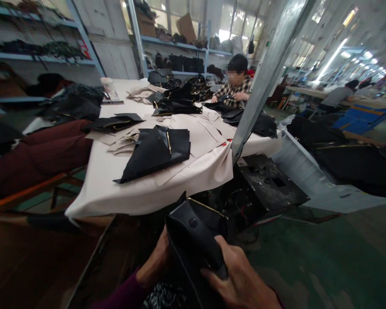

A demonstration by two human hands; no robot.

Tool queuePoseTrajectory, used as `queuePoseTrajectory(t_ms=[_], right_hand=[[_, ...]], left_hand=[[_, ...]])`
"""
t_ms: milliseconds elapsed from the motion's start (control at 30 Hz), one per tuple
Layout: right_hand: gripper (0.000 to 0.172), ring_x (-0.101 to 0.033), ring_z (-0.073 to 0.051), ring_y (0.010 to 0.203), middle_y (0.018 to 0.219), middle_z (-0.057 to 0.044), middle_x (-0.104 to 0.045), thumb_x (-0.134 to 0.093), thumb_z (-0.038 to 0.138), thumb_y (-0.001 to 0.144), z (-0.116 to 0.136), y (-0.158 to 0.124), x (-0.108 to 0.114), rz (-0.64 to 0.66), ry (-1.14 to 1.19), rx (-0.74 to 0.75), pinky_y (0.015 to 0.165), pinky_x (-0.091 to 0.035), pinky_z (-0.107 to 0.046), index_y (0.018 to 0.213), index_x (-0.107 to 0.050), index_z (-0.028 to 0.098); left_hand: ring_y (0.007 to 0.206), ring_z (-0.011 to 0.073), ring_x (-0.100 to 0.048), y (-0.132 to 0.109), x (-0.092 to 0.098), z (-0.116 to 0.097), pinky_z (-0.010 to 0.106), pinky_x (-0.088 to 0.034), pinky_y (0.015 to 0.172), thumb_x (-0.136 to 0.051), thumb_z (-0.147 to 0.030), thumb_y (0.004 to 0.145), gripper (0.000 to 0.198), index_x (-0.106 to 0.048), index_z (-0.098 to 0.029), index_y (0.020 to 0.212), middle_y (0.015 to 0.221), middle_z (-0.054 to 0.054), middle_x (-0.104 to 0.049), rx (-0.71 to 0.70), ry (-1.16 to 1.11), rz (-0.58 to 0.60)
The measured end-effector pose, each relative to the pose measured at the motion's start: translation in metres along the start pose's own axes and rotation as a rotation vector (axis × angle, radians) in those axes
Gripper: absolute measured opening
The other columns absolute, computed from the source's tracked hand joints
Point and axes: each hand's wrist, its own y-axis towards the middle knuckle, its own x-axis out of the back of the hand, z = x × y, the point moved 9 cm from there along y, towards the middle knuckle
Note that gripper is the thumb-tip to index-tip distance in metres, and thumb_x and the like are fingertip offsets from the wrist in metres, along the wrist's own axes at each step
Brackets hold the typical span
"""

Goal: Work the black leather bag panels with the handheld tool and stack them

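Observation:
A black leather-like piece (193,227) with a gold zipper along its upper edge is held low, in front of the table. My left hand (159,257) grips its left side, the fingertips hidden behind the material. On the right, my right hand (234,270) pinches the piece between thumb and fingers. Beyond, a stack of black pieces (157,150) with a gold zipper lies near the front edge of the cloth-covered table (122,193). Beige sheets (125,143) are spread under and beside that stack.
A metal post (263,81) rises at the table's right corner. A person (234,83) works at the far side. Black pieces fill a grey bin (309,171) at right. A cardboard box (45,253) stands lower left, near a maroon bundle (48,150).

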Motion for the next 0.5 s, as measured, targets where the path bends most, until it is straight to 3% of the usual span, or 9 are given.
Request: queuePoseTrajectory(t_ms=[67, 200, 333, 500], right_hand=[[0.016, -0.060, -0.017, 0.076, 0.083, -0.001, -0.062, -0.055, 0.020, 0.076, -0.002, -0.002, -0.006, 0.028, -0.011, -0.062, 0.066, -0.043, -0.022, 0.090, -0.048, 0.022], [0.016, -0.059, -0.019, 0.088, 0.090, -0.004, -0.063, -0.054, 0.020, 0.077, 0.003, 0.004, -0.009, 0.016, -0.046, -0.126, 0.074, -0.043, -0.024, 0.093, -0.051, 0.021], [0.021, -0.060, -0.020, 0.089, 0.090, -0.005, -0.064, -0.057, 0.019, 0.075, 0.002, 0.010, -0.011, -0.017, -0.061, -0.144, 0.077, -0.044, -0.025, 0.095, -0.052, 0.020], [0.018, -0.062, -0.020, 0.070, 0.073, -0.002, -0.062, -0.058, 0.030, 0.074, -0.013, 0.025, -0.001, -0.050, -0.078, -0.167, 0.060, -0.047, -0.025, 0.087, -0.054, 0.019]], left_hand=[[0.092, 0.0260, -0.058, -0.012, -0.013, -0.017, 0.031, -0.048, 0.074, -0.068, -0.046, 0.063, 0.038, -0.064, -0.020, 0.091, 0.079, 0.004, -0.066, -0.037, 0.013, -0.021], [0.089, 0.0263, -0.060, -0.030, -0.038, -0.038, 0.034, -0.048, 0.075, -0.053, -0.059, 0.071, 0.051, -0.063, -0.015, 0.096, 0.084, 0.009, -0.067, 0.038, -0.115, 0.075], [0.085, 0.0248, -0.062, -0.038, -0.035, -0.039, 0.032, -0.049, 0.072, -0.067, -0.032, 0.065, 0.040, -0.060, -0.016, 0.100, 0.087, 0.007, -0.067, 0.139, -0.087, 0.066], [0.068, 0.0187, -0.063, -0.035, -0.020, -0.021, 0.028, -0.049, 0.063, -0.060, -0.011, 0.057, 0.048, -0.053, -0.017, 0.105, 0.075, 0.002, -0.065, 0.242, -0.092, 0.013]])
